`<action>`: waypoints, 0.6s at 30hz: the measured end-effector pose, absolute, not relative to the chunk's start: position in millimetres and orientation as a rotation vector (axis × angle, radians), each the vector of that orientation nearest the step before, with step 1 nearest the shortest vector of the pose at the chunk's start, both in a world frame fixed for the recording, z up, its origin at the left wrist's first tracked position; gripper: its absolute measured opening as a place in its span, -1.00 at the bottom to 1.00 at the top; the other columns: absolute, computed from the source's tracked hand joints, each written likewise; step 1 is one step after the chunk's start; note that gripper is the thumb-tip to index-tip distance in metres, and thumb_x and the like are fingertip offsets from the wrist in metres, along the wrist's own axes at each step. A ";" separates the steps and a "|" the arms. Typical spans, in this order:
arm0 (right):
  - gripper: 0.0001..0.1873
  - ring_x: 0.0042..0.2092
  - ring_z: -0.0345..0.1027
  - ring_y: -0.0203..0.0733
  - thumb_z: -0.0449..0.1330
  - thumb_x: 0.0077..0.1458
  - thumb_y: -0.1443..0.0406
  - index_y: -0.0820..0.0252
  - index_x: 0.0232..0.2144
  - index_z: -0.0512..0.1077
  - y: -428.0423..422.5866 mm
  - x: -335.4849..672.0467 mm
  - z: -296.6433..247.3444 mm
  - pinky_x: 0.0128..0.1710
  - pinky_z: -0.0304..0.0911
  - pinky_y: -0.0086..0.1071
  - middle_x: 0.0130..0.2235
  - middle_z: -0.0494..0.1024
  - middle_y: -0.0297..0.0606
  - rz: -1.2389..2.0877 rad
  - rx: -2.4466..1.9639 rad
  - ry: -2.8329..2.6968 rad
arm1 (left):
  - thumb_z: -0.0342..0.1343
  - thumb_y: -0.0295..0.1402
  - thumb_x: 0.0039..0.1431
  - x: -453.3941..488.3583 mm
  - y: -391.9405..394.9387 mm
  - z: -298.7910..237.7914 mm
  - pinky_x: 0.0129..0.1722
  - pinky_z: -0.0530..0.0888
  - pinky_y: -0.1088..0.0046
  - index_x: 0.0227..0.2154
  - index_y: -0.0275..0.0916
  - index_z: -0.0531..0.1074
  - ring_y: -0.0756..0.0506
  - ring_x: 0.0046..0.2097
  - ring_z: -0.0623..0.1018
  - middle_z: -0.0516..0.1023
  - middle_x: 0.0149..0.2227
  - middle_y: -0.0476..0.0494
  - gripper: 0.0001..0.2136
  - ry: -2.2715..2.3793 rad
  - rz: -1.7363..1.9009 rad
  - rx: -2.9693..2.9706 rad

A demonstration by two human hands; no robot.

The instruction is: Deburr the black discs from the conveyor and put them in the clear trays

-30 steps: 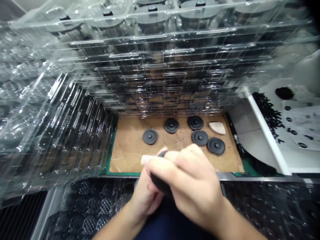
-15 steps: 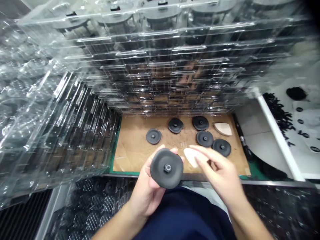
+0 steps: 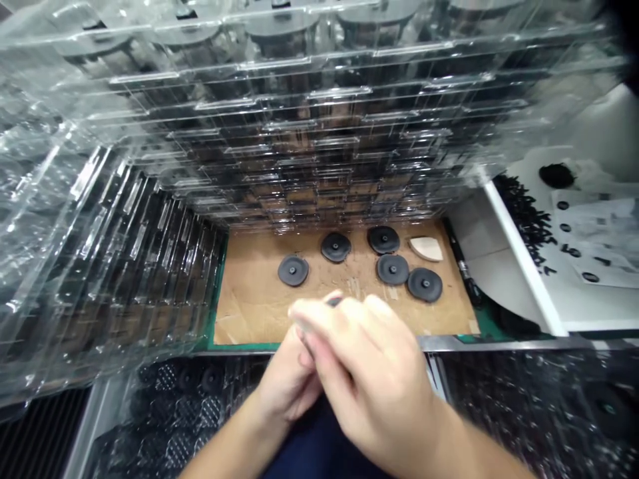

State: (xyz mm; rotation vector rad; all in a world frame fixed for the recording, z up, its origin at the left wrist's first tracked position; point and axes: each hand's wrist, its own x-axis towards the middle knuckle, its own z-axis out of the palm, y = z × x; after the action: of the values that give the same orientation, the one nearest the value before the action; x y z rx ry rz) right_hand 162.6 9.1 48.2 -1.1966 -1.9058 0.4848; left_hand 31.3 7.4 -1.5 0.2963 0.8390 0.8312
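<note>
Our left hand [image 3: 284,386] and right hand [image 3: 369,379] meet, fingers closed around a round black rubber disc [image 3: 333,301], mostly hidden, just above a brown cardboard sheet [image 3: 249,313] bearing five similar black discs [image 3: 393,269].

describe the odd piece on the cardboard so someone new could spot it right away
Find the tall stack of clear plastic trays, then look at the brown cardboard sheet at its foot. Toward the sheet's far right corner lies a small cream wedge-shaped piece. It is the only pale, rounded-triangular thing there, set next to five dark round discs.
</note>
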 end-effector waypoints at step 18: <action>-0.71 -0.06 0.47 -0.11 0.08 0.20 0.19 0.14 -0.13 0.51 -1.9 201.8 -37.7 -0.10 0.38 -0.28 -0.08 0.59 -0.19 1.037 -1.639 -1.447 | 0.40 -0.29 -0.16 19.3 15.3 5.1 -0.12 0.51 0.47 -0.12 -0.14 0.53 -0.13 -0.14 0.63 0.62 -0.08 -0.13 -0.55 0.475 0.803 0.173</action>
State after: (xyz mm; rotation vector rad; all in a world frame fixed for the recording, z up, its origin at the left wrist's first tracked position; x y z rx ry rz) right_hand 201.8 -1.9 -37.7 -1.6393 -1.4466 1.0371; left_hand 19.3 15.3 5.1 0.1735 0.4755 0.8026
